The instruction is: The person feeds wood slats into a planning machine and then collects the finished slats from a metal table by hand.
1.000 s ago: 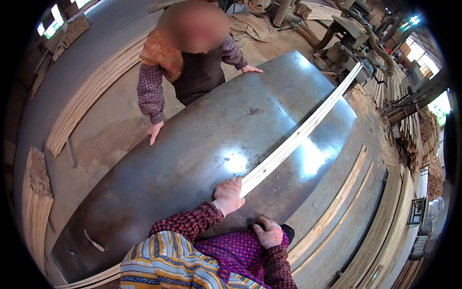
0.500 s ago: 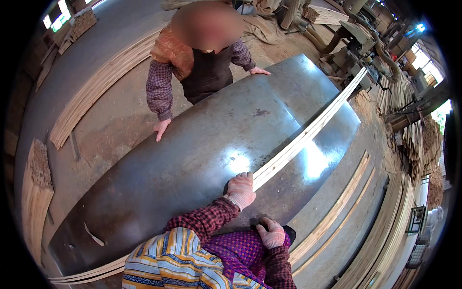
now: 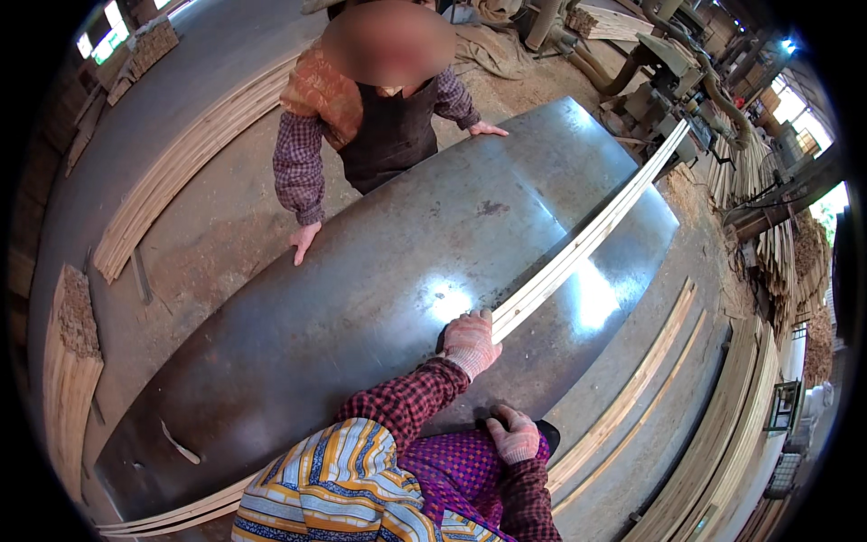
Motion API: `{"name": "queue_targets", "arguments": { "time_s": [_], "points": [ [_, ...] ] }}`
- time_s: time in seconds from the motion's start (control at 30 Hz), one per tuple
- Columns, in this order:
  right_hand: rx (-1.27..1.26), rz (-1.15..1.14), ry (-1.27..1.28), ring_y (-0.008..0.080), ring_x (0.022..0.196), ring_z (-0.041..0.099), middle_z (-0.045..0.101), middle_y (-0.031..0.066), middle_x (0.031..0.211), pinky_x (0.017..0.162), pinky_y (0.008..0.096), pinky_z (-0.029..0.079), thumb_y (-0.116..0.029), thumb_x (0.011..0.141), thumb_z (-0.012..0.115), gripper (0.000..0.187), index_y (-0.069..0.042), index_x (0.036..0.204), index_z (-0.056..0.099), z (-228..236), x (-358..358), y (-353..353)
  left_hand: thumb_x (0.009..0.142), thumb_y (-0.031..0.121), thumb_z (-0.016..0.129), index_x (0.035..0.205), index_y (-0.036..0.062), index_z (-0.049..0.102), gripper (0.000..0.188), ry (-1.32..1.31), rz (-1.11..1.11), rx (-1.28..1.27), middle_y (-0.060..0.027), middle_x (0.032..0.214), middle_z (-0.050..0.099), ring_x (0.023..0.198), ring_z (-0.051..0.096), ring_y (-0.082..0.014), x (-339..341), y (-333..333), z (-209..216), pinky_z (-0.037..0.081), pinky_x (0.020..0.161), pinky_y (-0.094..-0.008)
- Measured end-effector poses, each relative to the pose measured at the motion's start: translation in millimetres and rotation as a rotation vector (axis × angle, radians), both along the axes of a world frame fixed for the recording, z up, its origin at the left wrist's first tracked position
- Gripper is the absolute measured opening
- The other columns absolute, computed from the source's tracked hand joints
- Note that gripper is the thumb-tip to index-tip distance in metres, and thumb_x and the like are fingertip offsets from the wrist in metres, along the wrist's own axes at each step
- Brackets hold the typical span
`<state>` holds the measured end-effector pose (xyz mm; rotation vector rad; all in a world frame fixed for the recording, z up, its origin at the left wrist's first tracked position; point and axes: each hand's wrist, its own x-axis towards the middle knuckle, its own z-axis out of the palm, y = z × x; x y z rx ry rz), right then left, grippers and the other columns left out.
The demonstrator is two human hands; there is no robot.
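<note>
Wooden strips [image 3: 578, 251], narrow bundle, are over the desk [image 3: 361, 280]. Long axis goes diagonally, from the near end at the L hand [image 3: 471, 343] up and to the R, far end reaching past the desk edge toward a machine [image 3: 668, 68]; contact w/ it I cannot tell. So, from the grip, nearly the whole length lies fwd-R. L hand, gloved, is the nearer one: its grip is closed around the near end. R hand [image 3: 515, 435] is lower, apart from the strips, on purple cloth [image 3: 461, 474] by the near desk edge; fingers are bent, but whether they clasp the cloth I cannot tell.

Opp. side: co-worker's hands [image 3: 305, 239] are at the desk edge, well apart from the strips. Btw. L hand and far end, nothing is seen blocking. Loose strips [image 3: 623, 388] are on the floor, R side; a wood chip [image 3: 179, 443] is on the desk, L.
</note>
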<state>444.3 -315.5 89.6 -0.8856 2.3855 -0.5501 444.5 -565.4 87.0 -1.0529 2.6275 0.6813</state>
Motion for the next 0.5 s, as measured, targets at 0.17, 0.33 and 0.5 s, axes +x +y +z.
{"name": "queue_targets", "arguments": {
  "time_s": [0.17, 0.33, 0.5],
  "points": [
    [0.006, 0.014, 0.002, 0.0395, 0.115, 0.069, 0.076, 0.0186, 0.117, 0.1, 0.0483, 0.055, -0.04, 0.091, 0.076, 0.042, -0.012, 0.124, 0.077, 0.4, -0.9, -1.1, 0.088, 0.049, 0.079, 0.134, 0.0089, 0.06, 0.064, 0.015, -0.004, -0.033, -0.0112, 0.13, 0.069, 0.119, 0.069, -0.0282, 1.0, 0.6, -3.5, 0.057, 0.098, -0.0428],
    [0.009, -0.009, -0.012, 0.0396, 0.115, 0.069, 0.076, 0.0188, 0.117, 0.101, 0.048, 0.055, -0.039, 0.092, 0.077, 0.042, -0.012, 0.124, 0.077, 2.0, -0.8, -1.3, 0.088, 0.049, 0.078, 0.135, 0.0085, 0.06, 0.064, 0.016, 0.0, -0.019, -0.0131, 0.129, 0.068, 0.12, 0.068, -0.0293, -0.1, 1.2, -5.1, 0.056, 0.1, -0.0432],
    [0.022, 0.0, -0.003, 0.0393, 0.116, 0.07, 0.076, 0.0187, 0.118, 0.102, 0.0469, 0.055, -0.039, 0.092, 0.077, 0.041, -0.014, 0.125, 0.077, 0.6, -1.2, 0.5, 0.089, 0.049, 0.077, 0.136, 0.0076, 0.059, 0.065, 0.014, 0.015, -0.011, -0.0143, 0.129, 0.067, 0.121, 0.067, -0.0301, 0.3, 2.3, -1.9, 0.055, 0.101, -0.0432]
  ]
}}
